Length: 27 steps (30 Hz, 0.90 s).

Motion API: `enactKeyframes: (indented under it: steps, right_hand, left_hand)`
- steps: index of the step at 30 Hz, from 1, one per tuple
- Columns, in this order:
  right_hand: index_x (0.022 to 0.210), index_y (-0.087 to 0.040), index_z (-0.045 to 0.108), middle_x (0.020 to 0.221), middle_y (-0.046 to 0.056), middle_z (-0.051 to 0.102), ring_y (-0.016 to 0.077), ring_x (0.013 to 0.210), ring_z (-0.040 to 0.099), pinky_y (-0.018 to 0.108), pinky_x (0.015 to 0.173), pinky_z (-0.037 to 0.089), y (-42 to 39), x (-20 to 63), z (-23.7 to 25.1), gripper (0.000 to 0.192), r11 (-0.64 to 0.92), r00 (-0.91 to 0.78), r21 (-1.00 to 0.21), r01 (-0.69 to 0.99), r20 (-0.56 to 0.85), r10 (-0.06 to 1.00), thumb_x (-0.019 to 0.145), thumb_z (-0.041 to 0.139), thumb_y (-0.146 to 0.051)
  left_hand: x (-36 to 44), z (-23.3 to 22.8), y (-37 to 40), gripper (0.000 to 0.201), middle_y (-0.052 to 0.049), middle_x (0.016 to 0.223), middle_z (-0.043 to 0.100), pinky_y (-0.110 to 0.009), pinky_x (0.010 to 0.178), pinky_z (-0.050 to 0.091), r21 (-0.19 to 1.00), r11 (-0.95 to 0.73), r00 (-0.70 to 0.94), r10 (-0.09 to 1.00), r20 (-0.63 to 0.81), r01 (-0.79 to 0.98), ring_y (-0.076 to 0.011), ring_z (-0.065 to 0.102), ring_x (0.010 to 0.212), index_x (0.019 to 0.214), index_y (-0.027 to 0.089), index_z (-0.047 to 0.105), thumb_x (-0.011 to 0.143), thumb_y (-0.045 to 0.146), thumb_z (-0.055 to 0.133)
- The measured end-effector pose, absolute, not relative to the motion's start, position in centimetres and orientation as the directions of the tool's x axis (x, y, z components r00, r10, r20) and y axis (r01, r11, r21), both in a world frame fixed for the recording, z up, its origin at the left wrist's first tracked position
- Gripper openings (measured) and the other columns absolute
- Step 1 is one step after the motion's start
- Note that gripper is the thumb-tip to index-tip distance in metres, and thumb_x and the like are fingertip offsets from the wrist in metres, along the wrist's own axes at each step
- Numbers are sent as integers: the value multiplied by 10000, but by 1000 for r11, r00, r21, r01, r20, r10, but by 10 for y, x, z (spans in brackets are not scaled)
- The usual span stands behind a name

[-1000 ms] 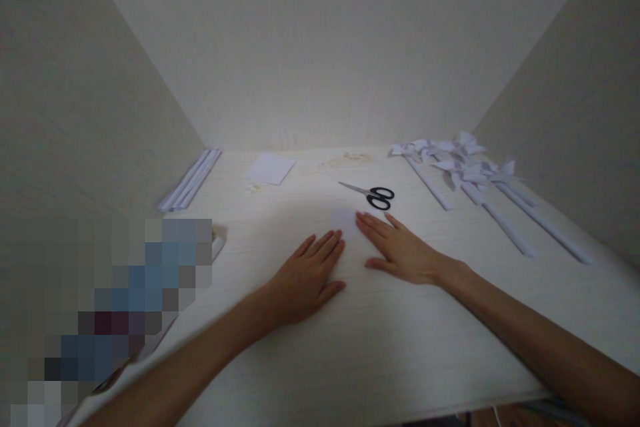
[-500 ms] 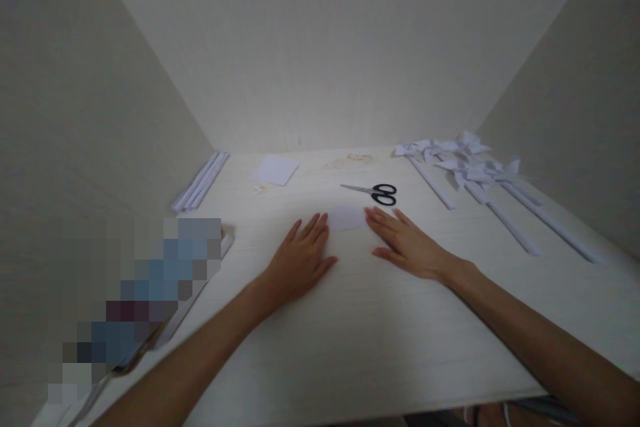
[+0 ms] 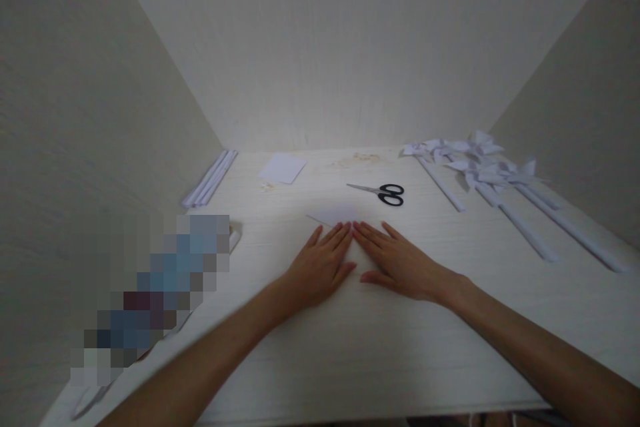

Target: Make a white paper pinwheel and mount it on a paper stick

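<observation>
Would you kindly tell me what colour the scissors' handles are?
The scissors' handles are black, best seen in the head view.

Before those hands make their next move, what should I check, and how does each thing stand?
1. Left bare hand at the small white folding paper's near edge: ok.
2. Right bare hand there too, fingertips near the left's: ok.
3. Black-handled metal scissors apart from both hands: ok.
4. Small paper fully uncovered: not ok, fingers hide part.
5. Its edges lined up: cannot tell.
6. Flat white paper square apart from the scissors: ok.
</observation>
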State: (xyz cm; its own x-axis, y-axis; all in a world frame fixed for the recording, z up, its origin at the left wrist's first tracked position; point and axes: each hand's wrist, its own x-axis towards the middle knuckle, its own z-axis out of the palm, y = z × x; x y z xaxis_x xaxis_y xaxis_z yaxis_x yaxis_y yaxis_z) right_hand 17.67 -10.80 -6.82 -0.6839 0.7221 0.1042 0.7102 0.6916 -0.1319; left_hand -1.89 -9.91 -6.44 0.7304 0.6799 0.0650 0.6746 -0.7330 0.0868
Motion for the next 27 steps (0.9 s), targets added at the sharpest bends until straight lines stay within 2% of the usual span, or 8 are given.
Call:
enactKeyframes:
  steps: [7,11,16,22,27]
  right_hand:
    - [1327,-88,218,1365,159,264,232,1262,223,454,1010,217,-107,178,-67,697,688,-682,-127,714,96,725,807,277,-549]
    - [1315,-77,249,1371,158,246,233,1259,231,448,1008,225,-107,178,-65,678,692,-687,-99,715,79,722,817,262,-537]
    - [1315,-89,253,1369,156,255,236,1255,242,457,998,239,-107,179,-66,656,690,-684,-106,716,91,724,822,274,-522]
    - [1320,-114,245,1369,136,258,223,1253,250,452,992,248,-106,180,-66,632,697,-690,-103,709,103,717,830,268,-511]
    - [1310,-175,273,1359,84,307,248,1244,264,518,971,228,-97,189,-65,563,686,-678,-53,726,116,726,844,254,-490]
  left_hand:
    - [-30,-61,-90,484,-54,1372,271,-465,1022,102,145,-692,695,718,40,707,-161,210,1269,1300,189,252,870,388,152]
    - [-46,-60,-79,466,-44,1363,291,-473,1021,95,165,-640,644,764,37,750,-137,251,1252,1285,192,280,879,357,119]
    - [-65,-63,-67,457,-50,1338,343,-480,1020,96,105,-578,571,816,91,809,-144,300,1231,1263,194,328,881,332,117]
    - [-68,-65,-65,436,-42,1315,386,-493,1023,84,15,-546,535,825,181,838,-181,328,1216,1236,204,377,877,310,154]
    - [-67,-63,-64,419,-79,1312,386,-481,1009,162,8,-572,560,807,188,820,-195,294,1234,1197,154,420,869,308,209]
